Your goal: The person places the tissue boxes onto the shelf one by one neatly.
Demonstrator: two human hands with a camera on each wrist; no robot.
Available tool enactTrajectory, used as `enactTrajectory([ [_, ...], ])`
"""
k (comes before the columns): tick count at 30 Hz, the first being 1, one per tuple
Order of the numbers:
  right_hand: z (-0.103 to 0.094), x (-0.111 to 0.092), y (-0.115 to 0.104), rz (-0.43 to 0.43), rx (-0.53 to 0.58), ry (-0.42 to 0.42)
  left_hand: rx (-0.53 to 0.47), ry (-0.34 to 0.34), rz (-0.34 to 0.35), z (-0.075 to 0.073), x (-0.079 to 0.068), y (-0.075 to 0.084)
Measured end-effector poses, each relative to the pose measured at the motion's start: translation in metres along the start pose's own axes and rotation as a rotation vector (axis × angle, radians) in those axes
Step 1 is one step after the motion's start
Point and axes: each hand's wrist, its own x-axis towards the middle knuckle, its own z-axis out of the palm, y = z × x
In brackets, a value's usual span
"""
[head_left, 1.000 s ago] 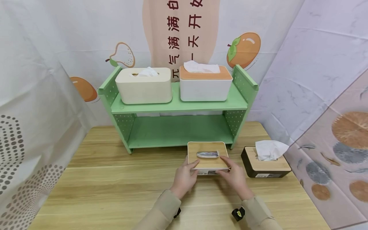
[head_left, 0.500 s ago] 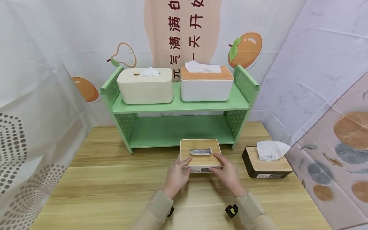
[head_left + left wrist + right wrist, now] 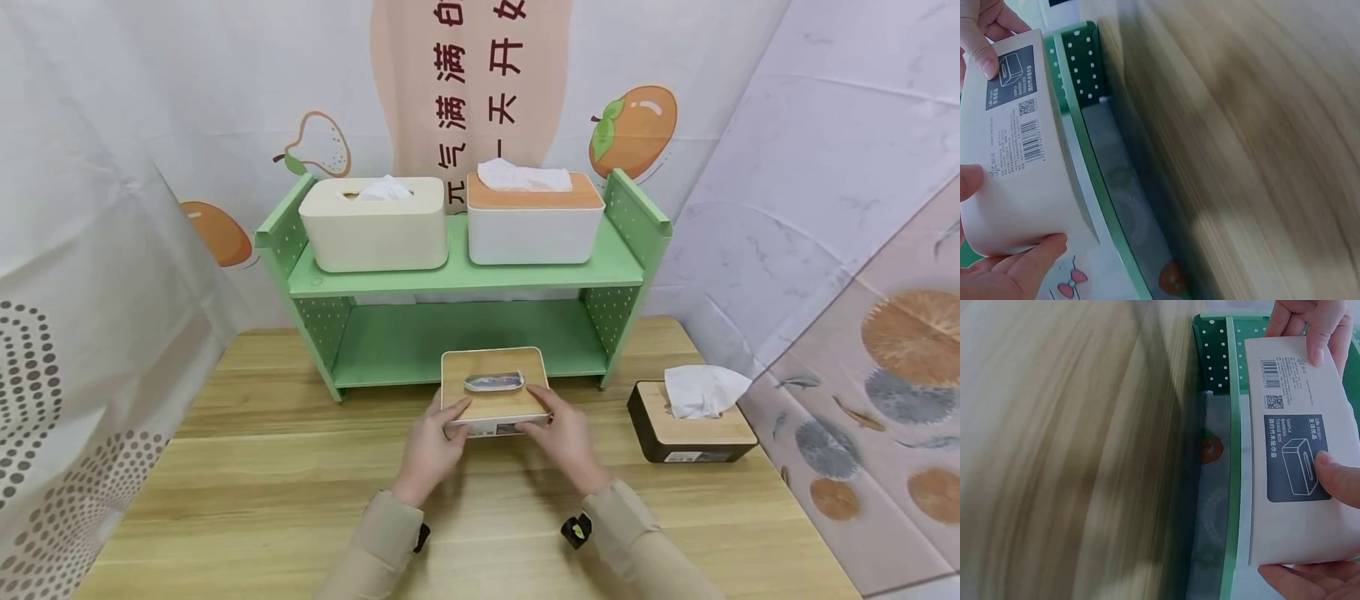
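Observation:
Both hands hold a white tissue box (image 3: pixel 491 375) with a bamboo lid and an oval slot, at the front edge of a green two-tier shelf (image 3: pixel 468 287). My left hand (image 3: pixel 432 446) grips its left end, the thumb near the front edge of the lid. On the right end my right hand (image 3: pixel 566 433) does the same. Both wrist views show the box raised above the table, its labelled side facing the cameras. In the left wrist view the left fingers (image 3: pixel 1035 262) curl under the box. The right thumb (image 3: pixel 1338 478) presses on the dark label in the right wrist view.
On the upper tier stand a cream tissue box (image 3: pixel 375 233) and a white tissue box with an orange-brown lid (image 3: pixel 532 229). A black tissue box with a wooden lid (image 3: pixel 693 429) sits on the table (image 3: pixel 262 483) to the right. Patterned cloth (image 3: pixel 135 125) hangs behind.
Both hands have carried the white tissue box left and slightly away from me, closer to the lower tier. The other tissue boxes and the shelf have stayed in place.

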Motion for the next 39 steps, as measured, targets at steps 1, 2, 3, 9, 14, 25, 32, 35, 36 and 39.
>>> enactTrajectory([
  [1, 0.002, 0.002, -0.002, -0.009, 0.003, 0.005, 0.002, 0.007, 0.005, -0.002, 0.001, -0.002],
  [2, 0.004, 0.003, -0.004, -0.017, 0.005, 0.01, 0.0, 0.01, 0.007, -0.003, 0.002, -0.004],
  [3, 0.005, 0.005, -0.005, -0.024, 0.005, 0.014, 0.0, 0.017, 0.014, -0.005, 0.003, -0.006],
  [9, 0.018, 0.013, -0.014, -0.058, 0.03, 0.0, 0.008, 0.038, 0.01, -0.016, 0.007, -0.019],
  [14, 0.029, 0.02, -0.022, -0.085, 0.068, -0.043, -0.022, 0.025, -0.054, -0.029, 0.008, -0.026],
  [25, 0.052, 0.032, -0.036, -0.136, 0.065, -0.079, 0.013, 0.042, -0.08, -0.051, 0.012, -0.044],
  [32, 0.064, 0.036, -0.041, -0.143, 0.069, -0.109, 0.005, 0.031, -0.106, -0.06, 0.012, -0.055],
  [35, 0.066, 0.038, -0.044, -0.144, 0.067, -0.108, -0.005, 0.03, -0.097, -0.063, 0.014, -0.058],
  [36, 0.067, 0.039, -0.044, -0.144, 0.065, -0.111, -0.006, 0.033, -0.095, -0.064, 0.014, -0.059],
  [39, 0.069, 0.041, -0.045, -0.146, 0.073, -0.124, -0.007, 0.044, -0.096, -0.066, 0.015, -0.062],
])
